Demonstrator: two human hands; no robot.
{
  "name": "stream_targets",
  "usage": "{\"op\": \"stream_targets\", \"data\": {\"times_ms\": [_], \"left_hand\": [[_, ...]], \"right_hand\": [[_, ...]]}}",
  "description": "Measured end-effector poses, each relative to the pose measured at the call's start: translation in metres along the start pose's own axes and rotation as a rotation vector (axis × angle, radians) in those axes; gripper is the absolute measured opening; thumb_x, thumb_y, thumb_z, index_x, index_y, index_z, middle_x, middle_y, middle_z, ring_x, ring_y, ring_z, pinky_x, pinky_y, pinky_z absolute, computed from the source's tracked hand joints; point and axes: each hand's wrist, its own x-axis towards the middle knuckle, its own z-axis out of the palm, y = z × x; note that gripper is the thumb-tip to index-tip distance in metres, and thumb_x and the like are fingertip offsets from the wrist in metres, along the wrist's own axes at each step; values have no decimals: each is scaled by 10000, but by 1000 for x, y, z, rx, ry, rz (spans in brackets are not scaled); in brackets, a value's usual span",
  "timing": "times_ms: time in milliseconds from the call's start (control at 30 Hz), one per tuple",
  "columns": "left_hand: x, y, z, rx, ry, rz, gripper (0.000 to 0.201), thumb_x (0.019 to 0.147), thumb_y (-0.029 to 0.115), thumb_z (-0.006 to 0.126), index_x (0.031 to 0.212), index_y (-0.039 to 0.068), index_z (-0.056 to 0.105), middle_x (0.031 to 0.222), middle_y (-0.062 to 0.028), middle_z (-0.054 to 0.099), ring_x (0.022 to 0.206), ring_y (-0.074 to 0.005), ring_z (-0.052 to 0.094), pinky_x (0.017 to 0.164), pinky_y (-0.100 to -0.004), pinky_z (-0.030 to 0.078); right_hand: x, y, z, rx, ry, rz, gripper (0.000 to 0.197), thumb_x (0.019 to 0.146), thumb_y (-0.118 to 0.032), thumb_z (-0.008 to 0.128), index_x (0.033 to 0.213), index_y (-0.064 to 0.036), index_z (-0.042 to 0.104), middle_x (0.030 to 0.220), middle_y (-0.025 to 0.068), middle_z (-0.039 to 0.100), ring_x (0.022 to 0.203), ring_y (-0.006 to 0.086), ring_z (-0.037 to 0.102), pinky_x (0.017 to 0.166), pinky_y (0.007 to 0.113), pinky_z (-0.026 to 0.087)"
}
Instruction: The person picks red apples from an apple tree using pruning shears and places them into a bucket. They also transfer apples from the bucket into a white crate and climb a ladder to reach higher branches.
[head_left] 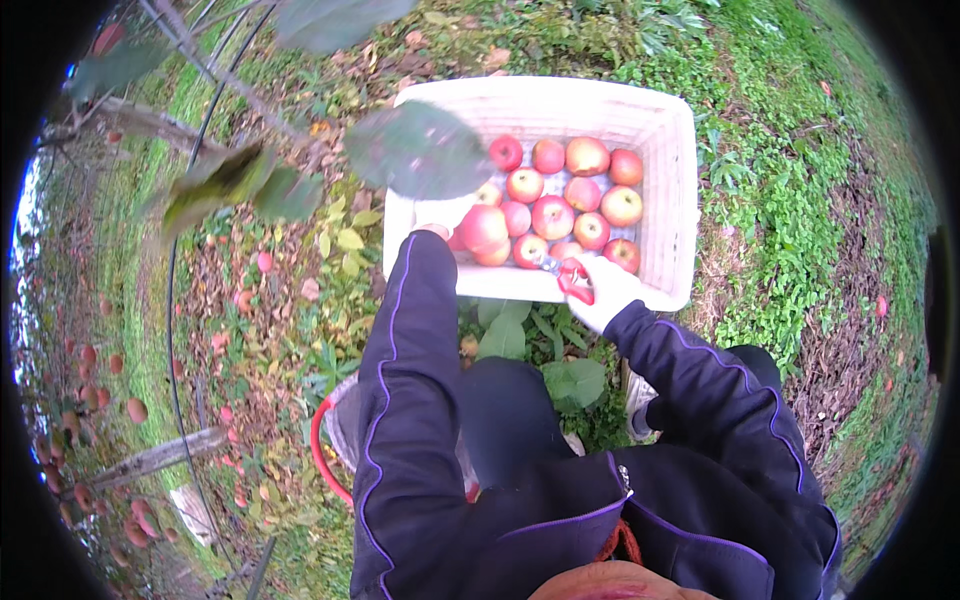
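Note:
A white plastic crate (545,92) holds several red and yellow apples (553,216) spread over its bottom. My right hand (610,292), in a white glove, is closed around small red-handled clippers (575,282) at the crate's near edge. Their metal tip points left over the fruit. Inside the crate's left side, my gloved left hand (445,212) is closed on a larger-looking apple (484,229). Its fingers are partly hidden by the sleeve and the fruit. A blurred leaf (418,150) hangs in front of the crate's left part.
A bucket with a red rim or handle (320,450) stands beside my left leg. Branches and a dark wire (173,300) run along the left, with apples hanging there (136,409). Fallen apples (264,262) lie among leaves and grass.

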Motion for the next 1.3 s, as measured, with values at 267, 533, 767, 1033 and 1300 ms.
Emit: {"op": "stream_targets", "data": {"times_ms": [267, 533, 767, 1033, 1300], "left_hand": [[6, -9, 51, 70, -83, -78, 349, 801, 312, 600, 1086, 111, 589, 1075, -146, 582, 955, -349, 571, 816, -442, 480], [-23, 46, 6, 104, -552, 186, 322, 784, 370, 588, 1016, 156, 654, 1040, -111, 635, 936, -308, 627, 791, -467, 482], [-34, 8, -16, 300, -738, -14, 318, 767, 361, 578, 970, 139, 682, 945, -122, 673, 887, -271, 660, 736, -432, 515], [-122, -17, -89, -548, 386, -274, 180, 817, 101, 660, 984, 38, 649, 954, -109, 659, 863, -230, 634, 792, -327, 494], [-445, -51, -106, -265, 953, -1569, 222, 855, 130, 589, 999, -38, 608, 936, -122, 634, 852, -222, 578, 826, -339, 451]], "right_hand": [[1, 9, -2, -49, -82, 5, 318, 750, -258, 674, 1014, -97, 599, 887, 147, 626, 828, 328, 621, 728, 390, 497], [0, 7, 0, -65, -59, -23, 364, 717, -251, 666, 1033, -105, 560, 891, 151, 589, 824, 339, 602, 710, 424, 486], [-2, 5, 0, -100, -51, -56, 358, 727, -251, 661, 1039, -108, 559, 880, 141, 601, 830, 332, 608, 709, 420, 489], [-4, 13, 11, -233, -55, -23, 524, 720, -313, 676, 1171, -80, 546, 1025, 153, 619, 962, 326, 611, 825, 400, 495], [-7, 25, 25, -255, -30, -59, 529, 789, -317, 678, 1236, -81, 523, 1046, 149, 626, 963, 300, 626, 841, 369, 489]]}}
